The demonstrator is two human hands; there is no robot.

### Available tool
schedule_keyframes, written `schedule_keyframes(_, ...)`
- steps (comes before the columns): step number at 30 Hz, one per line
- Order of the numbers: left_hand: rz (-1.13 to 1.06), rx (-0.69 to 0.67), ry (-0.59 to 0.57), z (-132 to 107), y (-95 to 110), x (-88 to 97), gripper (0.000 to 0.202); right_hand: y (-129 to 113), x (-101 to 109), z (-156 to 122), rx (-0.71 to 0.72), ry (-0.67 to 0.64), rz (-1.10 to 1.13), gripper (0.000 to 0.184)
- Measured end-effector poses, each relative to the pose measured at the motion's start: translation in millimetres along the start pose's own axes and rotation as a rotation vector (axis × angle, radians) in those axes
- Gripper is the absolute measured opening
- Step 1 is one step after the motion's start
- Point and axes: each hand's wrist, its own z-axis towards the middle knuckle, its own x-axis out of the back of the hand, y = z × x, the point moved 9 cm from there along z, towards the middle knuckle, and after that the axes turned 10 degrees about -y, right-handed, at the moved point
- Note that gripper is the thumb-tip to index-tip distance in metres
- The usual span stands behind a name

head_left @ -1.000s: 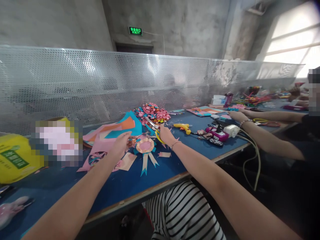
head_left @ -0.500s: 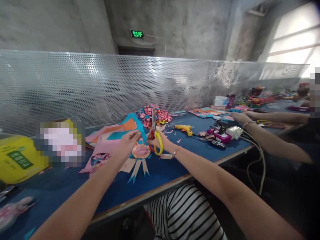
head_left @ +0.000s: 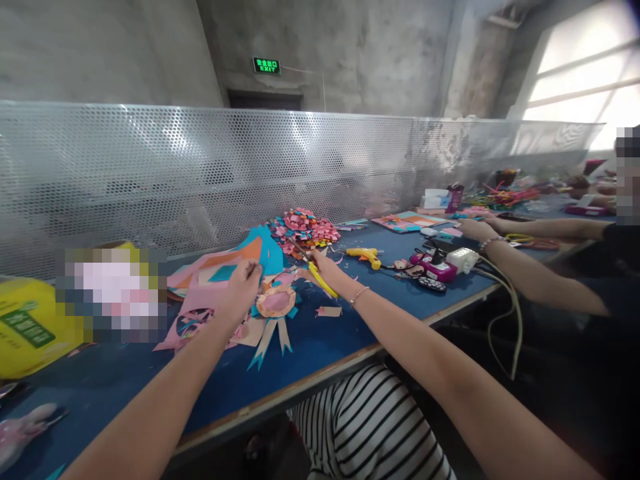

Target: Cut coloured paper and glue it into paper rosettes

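Note:
My right hand [head_left: 327, 272] is closed around the scissors [head_left: 320, 279], which have a yellow handle, and their blades slant up and left. Left of it, the fingers of my left hand [head_left: 245, 279] are pinched together beside the blue paper [head_left: 273, 253]; what they hold, if anything, is too small to make out. Just below and between the hands lies a paper rosette [head_left: 276, 302] with a pink centre and two pale, blue-tipped tails. Cut pink paper [head_left: 195, 313] spreads under my left wrist. A small beige strip [head_left: 330, 311] lies right of the rosette.
Behind my hands rises a heap of small coloured paper pieces [head_left: 303, 230]. To the right are a yellow glue gun [head_left: 365, 256], a power strip [head_left: 460, 260] with cables and a co-worker's hand [head_left: 477, 231]. A yellow bag [head_left: 30, 327] stands left; a perforated metal screen [head_left: 200, 167] runs behind.
The scissors have tipped from upright to slanting left, and my right hand has turned with them. My left hand has shifted slightly left, away from the scissors.

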Motion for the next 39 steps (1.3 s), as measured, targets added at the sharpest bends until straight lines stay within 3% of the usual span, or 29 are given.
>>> schedule_keyframes(8, 0.26, -0.004, -0.071, -6.1, 8.5, -8.4, 0.014, -5.4, 0.5, -2.0, 0.027, -0.057, -0.139, 0.037)
schedule_keyframes(19, 0.29, -0.054, -0.111, -6.0, 8.9, -11.7, 0.016, -3.5, -1.0, -0.8, -0.026, -0.104, -0.157, 0.037)
schedule_keyframes(25, 0.352, -0.061, -0.112, -9.0, 20.1, -14.0, 0.014, -7.0, 1.9, -3.2, -0.019, -0.062, -0.147, 0.029)
schedule_keyframes(32, 0.307, -0.067, -0.104, -5.1, 13.8, -13.3, 0.015, -7.7, 8.2, -0.9, 0.017, -0.009, -0.209, 0.021)
schedule_keyframes(36, 0.304, -0.034, -0.095, -6.9, 13.3, -12.7, 0.014, 0.6, 14.5, 1.3, -0.047, 0.011, -0.238, 0.027)
schedule_keyframes(39, 0.308, -0.049, -0.091, -6.9, 14.1, -13.0, 0.016, 19.4, 18.1, 1.4, -0.202, 0.006, -0.313, 0.03)
